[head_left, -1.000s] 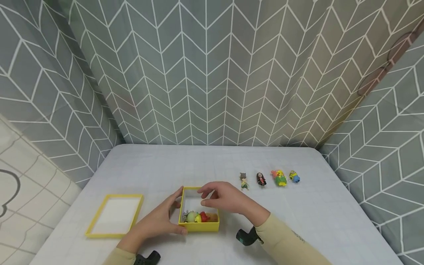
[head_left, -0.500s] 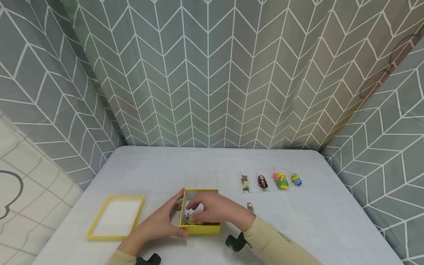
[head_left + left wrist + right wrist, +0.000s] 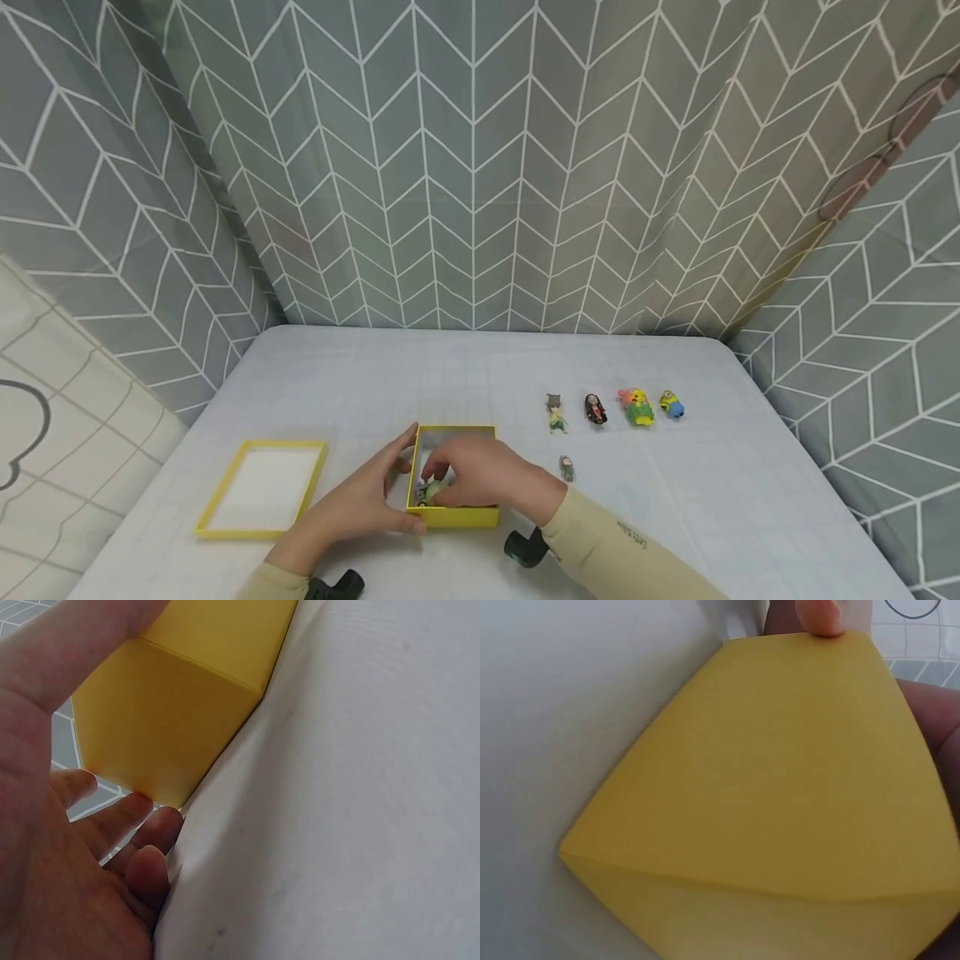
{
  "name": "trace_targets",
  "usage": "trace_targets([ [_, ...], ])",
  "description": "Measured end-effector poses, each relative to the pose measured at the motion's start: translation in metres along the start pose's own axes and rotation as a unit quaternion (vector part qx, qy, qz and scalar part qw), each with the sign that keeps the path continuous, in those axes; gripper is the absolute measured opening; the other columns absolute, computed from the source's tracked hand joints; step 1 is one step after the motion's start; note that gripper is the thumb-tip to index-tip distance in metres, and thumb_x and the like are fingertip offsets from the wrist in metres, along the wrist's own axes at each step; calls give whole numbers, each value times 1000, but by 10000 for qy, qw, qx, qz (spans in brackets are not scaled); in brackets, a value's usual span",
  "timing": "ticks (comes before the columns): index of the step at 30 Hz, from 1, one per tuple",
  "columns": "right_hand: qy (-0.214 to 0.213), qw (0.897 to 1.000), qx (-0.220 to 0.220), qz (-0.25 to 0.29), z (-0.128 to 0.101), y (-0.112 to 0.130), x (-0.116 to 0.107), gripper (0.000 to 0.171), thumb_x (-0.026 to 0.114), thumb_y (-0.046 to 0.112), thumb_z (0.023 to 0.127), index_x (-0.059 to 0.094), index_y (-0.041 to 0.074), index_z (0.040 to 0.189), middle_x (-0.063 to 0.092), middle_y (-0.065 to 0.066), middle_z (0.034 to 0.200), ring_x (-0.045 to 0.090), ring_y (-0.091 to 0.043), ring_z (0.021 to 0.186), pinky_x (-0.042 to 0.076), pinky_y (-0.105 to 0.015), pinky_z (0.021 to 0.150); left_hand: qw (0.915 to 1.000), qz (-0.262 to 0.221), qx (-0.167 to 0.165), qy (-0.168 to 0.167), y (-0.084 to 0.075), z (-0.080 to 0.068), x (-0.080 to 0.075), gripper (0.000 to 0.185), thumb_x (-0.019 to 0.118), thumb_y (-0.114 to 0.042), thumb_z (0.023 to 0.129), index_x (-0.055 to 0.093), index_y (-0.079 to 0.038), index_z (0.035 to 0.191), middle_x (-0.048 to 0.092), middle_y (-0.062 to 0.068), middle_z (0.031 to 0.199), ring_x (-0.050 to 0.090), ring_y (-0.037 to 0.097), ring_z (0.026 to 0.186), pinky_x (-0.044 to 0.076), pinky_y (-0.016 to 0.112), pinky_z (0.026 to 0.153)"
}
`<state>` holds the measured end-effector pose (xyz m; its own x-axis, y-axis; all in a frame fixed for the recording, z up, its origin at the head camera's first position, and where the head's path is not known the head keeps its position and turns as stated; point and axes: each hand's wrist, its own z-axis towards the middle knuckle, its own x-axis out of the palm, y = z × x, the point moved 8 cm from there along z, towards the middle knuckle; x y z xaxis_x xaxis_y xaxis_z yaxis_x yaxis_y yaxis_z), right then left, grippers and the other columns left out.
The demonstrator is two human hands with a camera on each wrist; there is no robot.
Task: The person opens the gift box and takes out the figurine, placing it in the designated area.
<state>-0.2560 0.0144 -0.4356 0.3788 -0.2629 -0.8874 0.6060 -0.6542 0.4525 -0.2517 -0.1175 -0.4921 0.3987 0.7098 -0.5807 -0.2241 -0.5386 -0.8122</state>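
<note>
yellow box [image 3: 453, 517] sits open on the near middle of the white table [image 3: 750, 500], its wall filling both wrist views. left hand [image 3: 352, 504] grips the box's left side, thumb at the near corner and fingers on the far corner. right hand [image 3: 480, 475] reaches down inside with curled fingers on the small toys [image 3: 429, 492]; whether it has one pinched cannot be told. yellow lid [image 3: 262, 487] lies to the left. one small figure [image 3: 567, 468] stands right of the box; a row of four figures [image 3: 613, 408] sits farther back.
</note>
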Motion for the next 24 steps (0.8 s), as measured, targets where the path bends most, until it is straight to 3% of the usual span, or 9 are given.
trace_targets([
  [13,-229,9997,-25,109,1,-4,-4,22,78,32,83,75,26,104,64,19,88,58,0,81,47,-19,68,9999,-116,8,16,-3,4,-2,132,92,-53,59,13,-25,160,26,-3,158,46,16,127,37,49,106],
  [24,-422,9907,282,1261,-3,-12,-11,28,73,23,87,72,19,115,66,14,96,58,-1,79,49,-21,71,9999,-138,-57,24,0,2,0,131,92,-52,60,13,-25,160,28,-2,157,46,17,127,35,51,107],
])
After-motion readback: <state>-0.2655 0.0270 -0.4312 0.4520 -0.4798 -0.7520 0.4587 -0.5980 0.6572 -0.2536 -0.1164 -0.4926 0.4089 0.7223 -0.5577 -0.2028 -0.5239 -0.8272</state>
